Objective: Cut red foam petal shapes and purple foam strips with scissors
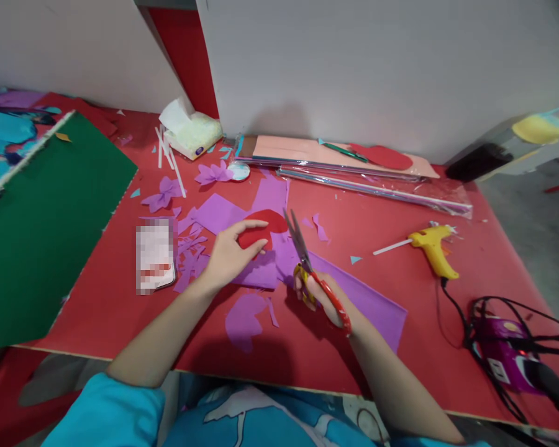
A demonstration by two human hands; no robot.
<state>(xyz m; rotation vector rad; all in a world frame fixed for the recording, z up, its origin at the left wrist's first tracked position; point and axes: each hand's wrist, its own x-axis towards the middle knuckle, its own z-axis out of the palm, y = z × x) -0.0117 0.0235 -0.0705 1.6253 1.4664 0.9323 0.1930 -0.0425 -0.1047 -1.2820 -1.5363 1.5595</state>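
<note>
My left hand (236,247) is curled at the edge of a rounded red paper piece (274,221), thumb and index finger over it. Fingers of my right hand (323,295) wrap round the handles of scissors (300,239) in red and yellow. The blades point away from me, slightly apart, just right of the red piece. Under both hands lie purple sheets (261,276), overlapping one another. A purple cut-out petal shape (245,320) rests nearer to me, and purple scraps (190,248) are heaped by my left wrist.
A yellow glue gun (433,248) with a white stick lies at right, its cord running near a purple box (505,351). A blurred phone (155,256) and a green board (69,230) are at left. Behind are tissues (193,133), purple flowers (163,194) and wrapped sheets (298,150).
</note>
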